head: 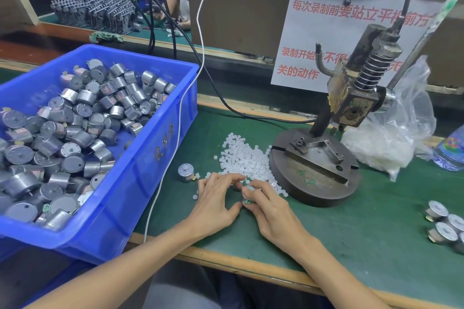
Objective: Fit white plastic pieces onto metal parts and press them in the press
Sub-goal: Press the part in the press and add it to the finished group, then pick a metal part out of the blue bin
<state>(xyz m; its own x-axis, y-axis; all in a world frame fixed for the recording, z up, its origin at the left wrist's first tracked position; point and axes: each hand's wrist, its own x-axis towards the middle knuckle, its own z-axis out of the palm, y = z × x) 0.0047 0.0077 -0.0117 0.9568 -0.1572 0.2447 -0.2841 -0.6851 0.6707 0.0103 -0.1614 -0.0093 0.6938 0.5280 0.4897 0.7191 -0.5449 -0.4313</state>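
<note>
A heap of small white plastic pieces [244, 157] lies on the green mat just left of the hand press [316, 165]. My left hand [217, 202] and my right hand [266, 208] meet in front of the heap. Together they hold a small metal motor [247, 198], mostly hidden by the fingers, with a white piece at its top. Another metal motor [185, 172] stands alone on the mat to the left of my hands. The press has a round base, a spring-loaded ram and a lever at the upper right.
A blue bin [155, 158] full of metal motors sits at the left. Several motors [444, 223] stand at the right edge. A plastic bag [386, 143] of white pieces lies behind the press, with a bottle [452, 150] beside it. Cables cross the mat.
</note>
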